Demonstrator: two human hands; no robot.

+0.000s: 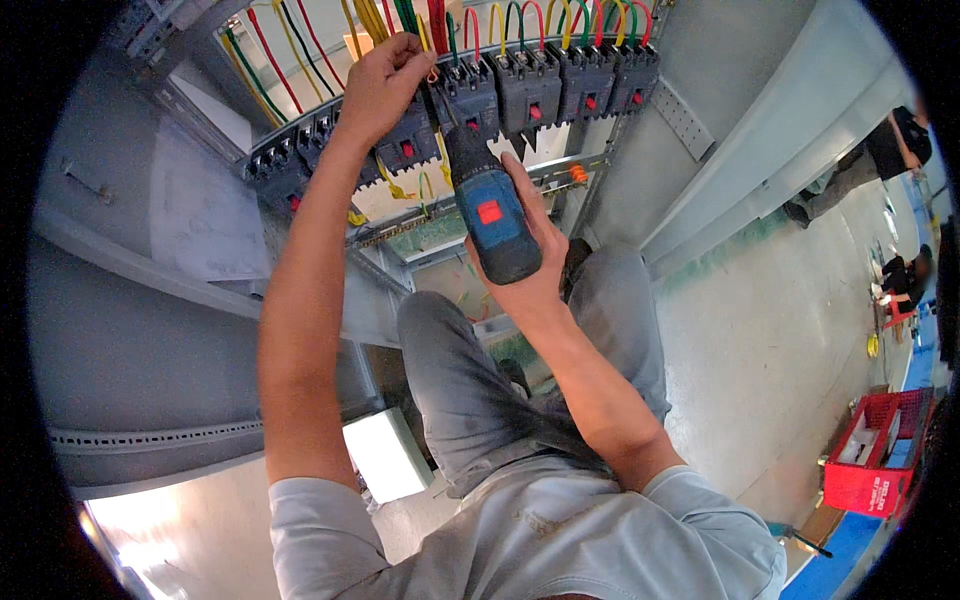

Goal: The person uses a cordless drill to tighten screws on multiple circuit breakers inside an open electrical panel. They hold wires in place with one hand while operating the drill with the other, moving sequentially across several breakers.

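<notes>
My right hand [535,245] grips a blue and black cordless power driver [492,225] with a red patch on its housing. Its dark nose points up at a row of black circuit breakers [527,88] with small red switches. Beside the driver's tip, my left hand [383,88] is closed in a pinch at the end of a yellow wire [423,32], by a small copper-coloured end. My fingers partly hide what they pinch. Red, yellow and green wires [500,25] loop out of the breaker tops.
Grey metal cabinet walls [150,290] surround the breakers on both sides. A perforated rail [590,163] runs below them, with loose yellow wires [395,185] hanging. At the right are a red crate [868,455] and other people [905,275]. A white box-like thing [388,455] lies by my leg.
</notes>
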